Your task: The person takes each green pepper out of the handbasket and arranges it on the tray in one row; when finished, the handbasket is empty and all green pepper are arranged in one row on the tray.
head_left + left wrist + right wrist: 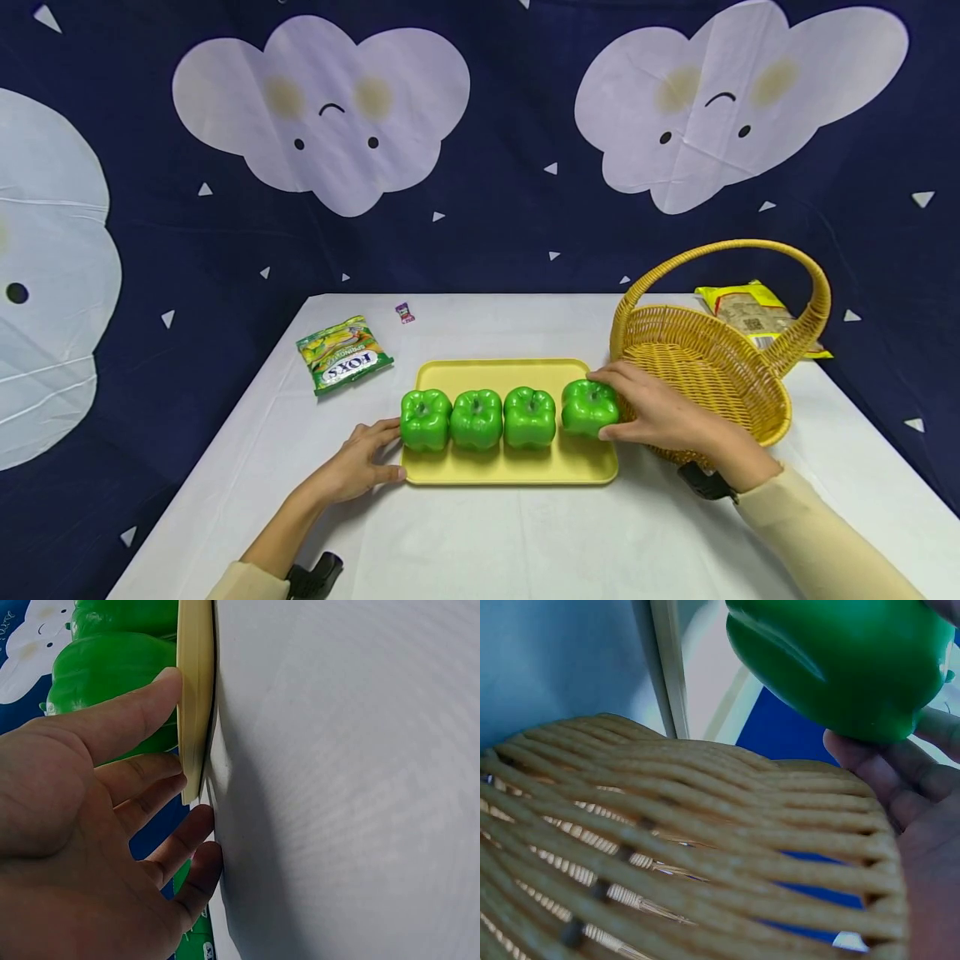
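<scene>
The rightmost green pepper (589, 407) sits at the right end of the yellow tray (495, 471), last in a row of four, with a slight gap to its neighbour. The right hand (660, 414) grips it, fingers curled over the top and thumb at its near side. Just right of that hand the wicker basket (720, 367) crowds the tray's right edge. The left hand (358, 467) lies relaxed against the tray's left rim, thumb on the near corner, beside the leftmost pepper (425, 419). White tablecloth (480, 542) lies bare in front
</scene>
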